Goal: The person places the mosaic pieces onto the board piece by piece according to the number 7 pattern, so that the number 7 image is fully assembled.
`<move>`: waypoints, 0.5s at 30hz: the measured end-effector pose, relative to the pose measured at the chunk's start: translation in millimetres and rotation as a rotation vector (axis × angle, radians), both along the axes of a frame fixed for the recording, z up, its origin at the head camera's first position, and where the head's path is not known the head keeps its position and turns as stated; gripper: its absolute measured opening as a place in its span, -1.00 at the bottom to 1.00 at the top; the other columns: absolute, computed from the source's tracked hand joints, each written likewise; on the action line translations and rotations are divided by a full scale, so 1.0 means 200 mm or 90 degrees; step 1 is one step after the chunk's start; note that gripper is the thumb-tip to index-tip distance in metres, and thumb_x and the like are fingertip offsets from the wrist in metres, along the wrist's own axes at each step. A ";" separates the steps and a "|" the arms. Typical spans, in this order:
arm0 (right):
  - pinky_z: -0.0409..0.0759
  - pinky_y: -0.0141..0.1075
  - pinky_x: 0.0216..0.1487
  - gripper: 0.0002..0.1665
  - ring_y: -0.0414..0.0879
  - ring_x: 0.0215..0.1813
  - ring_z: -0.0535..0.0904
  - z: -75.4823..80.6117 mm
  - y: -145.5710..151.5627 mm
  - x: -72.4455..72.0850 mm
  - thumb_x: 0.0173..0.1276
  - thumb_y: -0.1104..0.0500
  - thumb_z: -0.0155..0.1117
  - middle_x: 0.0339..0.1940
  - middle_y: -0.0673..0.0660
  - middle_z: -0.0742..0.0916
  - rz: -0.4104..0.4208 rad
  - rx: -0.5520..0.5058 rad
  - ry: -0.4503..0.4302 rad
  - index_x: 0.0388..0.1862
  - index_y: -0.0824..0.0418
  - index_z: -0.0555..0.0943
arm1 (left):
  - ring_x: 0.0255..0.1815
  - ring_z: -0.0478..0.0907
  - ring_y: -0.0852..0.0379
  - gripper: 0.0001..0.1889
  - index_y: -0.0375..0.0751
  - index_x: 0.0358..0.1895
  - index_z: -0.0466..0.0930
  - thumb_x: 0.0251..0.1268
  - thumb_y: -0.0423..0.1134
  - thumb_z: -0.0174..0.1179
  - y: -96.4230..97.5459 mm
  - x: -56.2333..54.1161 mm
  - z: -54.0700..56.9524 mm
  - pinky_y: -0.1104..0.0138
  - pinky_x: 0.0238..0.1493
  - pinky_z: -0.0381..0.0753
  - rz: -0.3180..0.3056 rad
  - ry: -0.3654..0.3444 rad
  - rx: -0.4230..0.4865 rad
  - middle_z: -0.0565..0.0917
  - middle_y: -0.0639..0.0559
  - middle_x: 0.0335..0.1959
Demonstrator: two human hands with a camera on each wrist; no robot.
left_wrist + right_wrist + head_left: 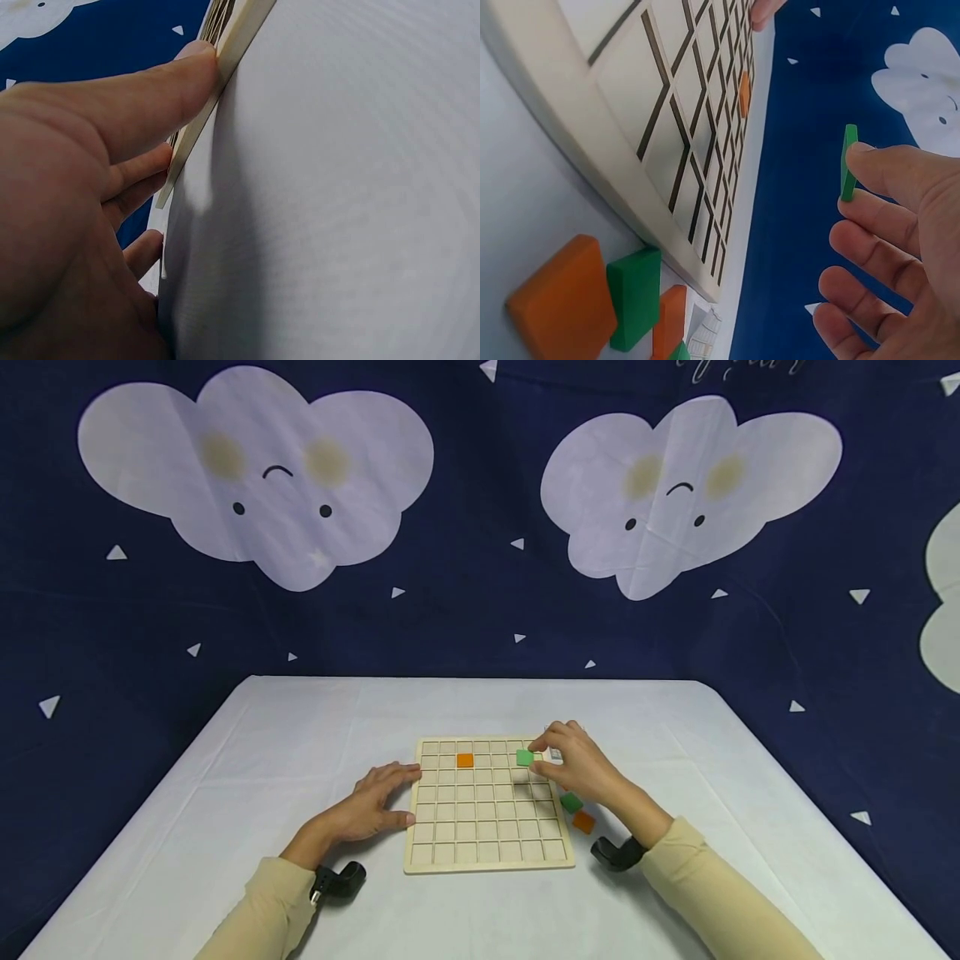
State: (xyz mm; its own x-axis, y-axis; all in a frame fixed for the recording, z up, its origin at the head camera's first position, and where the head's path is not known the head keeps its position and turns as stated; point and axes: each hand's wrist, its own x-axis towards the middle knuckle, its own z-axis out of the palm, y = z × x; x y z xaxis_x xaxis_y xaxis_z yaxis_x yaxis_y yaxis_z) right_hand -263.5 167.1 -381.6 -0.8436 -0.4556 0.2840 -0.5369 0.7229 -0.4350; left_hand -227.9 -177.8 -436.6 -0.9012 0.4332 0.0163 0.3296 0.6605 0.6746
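Observation:
A pale wooden grid board (pixel 487 865) lies on the white table. On it, in a square of an upper row, sits an orange tile (pixel 465 761). My right hand (pixel 585 766) pinches a green tile (pixel 524 758) between thumb and forefinger, over the board's upper right part; in the right wrist view that green tile (pixel 848 163) is held up apart from the grid. Along the board's left edge my left hand (pixel 369 806) rests with fingers spread, and its thumb (pixel 169 97) touches the board's rim in the left wrist view.
Right of the board lie a green tile (pixel 572 802) and an orange tile (pixel 583 822). More tiles and a printed paper (pixel 703 334) show beside the board in the right wrist view. Behind the table hangs a dark blue cloth (pixel 480 610) with clouds.

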 end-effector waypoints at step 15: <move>0.47 -0.15 -0.05 -0.72 -0.08 -0.10 0.46 -0.03 -0.04 -0.03 0.15 0.09 0.40 -0.20 -0.02 0.65 0.015 -0.007 0.026 -0.15 0.12 0.68 | 0.50 -0.07 -0.29 -0.29 -0.16 0.35 0.29 0.12 -0.10 0.32 0.00 0.00 0.00 -0.27 0.41 -0.18 0.005 0.000 0.000 0.20 -0.13 0.46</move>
State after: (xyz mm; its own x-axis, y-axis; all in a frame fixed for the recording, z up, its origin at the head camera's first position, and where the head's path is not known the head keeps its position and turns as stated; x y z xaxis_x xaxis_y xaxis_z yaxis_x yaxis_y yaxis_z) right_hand -270.0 159.1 -386.9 -0.8202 -0.4719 0.3234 -0.5713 0.7056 -0.4193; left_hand -227.8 -177.5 -435.8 -0.9048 0.4254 0.0169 0.3245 0.6632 0.6745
